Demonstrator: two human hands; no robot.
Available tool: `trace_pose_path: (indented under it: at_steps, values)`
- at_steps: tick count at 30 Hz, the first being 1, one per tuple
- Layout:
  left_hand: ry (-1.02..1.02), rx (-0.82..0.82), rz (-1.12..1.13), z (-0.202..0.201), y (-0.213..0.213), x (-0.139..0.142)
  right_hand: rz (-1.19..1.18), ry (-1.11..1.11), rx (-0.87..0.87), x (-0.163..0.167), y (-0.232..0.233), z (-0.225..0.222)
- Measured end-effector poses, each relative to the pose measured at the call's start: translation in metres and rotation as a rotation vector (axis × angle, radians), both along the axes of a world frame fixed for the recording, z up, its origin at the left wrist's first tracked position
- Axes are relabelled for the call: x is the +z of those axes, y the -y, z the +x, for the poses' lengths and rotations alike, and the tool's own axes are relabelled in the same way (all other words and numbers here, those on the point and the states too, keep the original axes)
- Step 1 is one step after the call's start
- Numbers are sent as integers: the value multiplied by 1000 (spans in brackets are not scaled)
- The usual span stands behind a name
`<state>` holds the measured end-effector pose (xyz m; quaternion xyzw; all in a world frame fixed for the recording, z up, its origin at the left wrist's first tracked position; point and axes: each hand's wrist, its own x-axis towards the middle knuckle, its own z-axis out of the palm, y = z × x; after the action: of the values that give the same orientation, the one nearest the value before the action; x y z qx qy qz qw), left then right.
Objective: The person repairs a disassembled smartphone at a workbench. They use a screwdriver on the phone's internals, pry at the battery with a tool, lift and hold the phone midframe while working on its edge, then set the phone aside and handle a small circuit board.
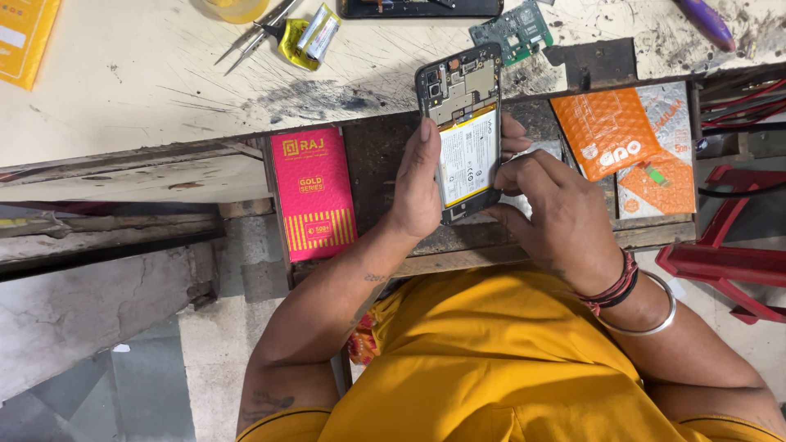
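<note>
Head view looks down on a yellow shirt point(499, 360) nearest the camera, with a metal bangle point(655, 315) and red-black threads on the right wrist. Just beyond the shirt, both hands are closed on an opened phone point(464, 131) with its back cover off, held tilted over a dark open drawer point(372, 155) at the worktop's edge. The left hand point(417, 184) grips the phone's left edge, thumb laid along the frame. The right hand point(561, 217) clasps the phone's lower right side, fingertips pressed on the white battery point(468, 155). Left of the phone, a pink box point(313, 192) lies flat. Right of the phone sit orange bubble pouches point(626, 143). Beyond the phone, on the scratched cream worktop point(147, 90), lie a green circuit board point(514, 31), tweezers point(254, 37) and a yellow tape roll point(299, 41).
</note>
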<state>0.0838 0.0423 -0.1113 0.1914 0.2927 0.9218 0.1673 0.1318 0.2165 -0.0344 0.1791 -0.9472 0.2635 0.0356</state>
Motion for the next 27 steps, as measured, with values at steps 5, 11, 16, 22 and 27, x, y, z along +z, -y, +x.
trace_pose_path:
  at_steps: [5,11,16,22,27]
  values:
    - [-35,26,-41,2,2,2,-31,10,50,3,0,-2]
    - [-9,58,34,3,7,2,-259,-58,23,-5,-3,3]
    - [21,6,126,6,11,1,-794,339,-143,-19,-8,19]
    - [10,12,160,10,12,-2,-805,327,-53,-22,-16,32]
    - [9,53,134,11,13,-4,-752,265,35,-19,-17,33]
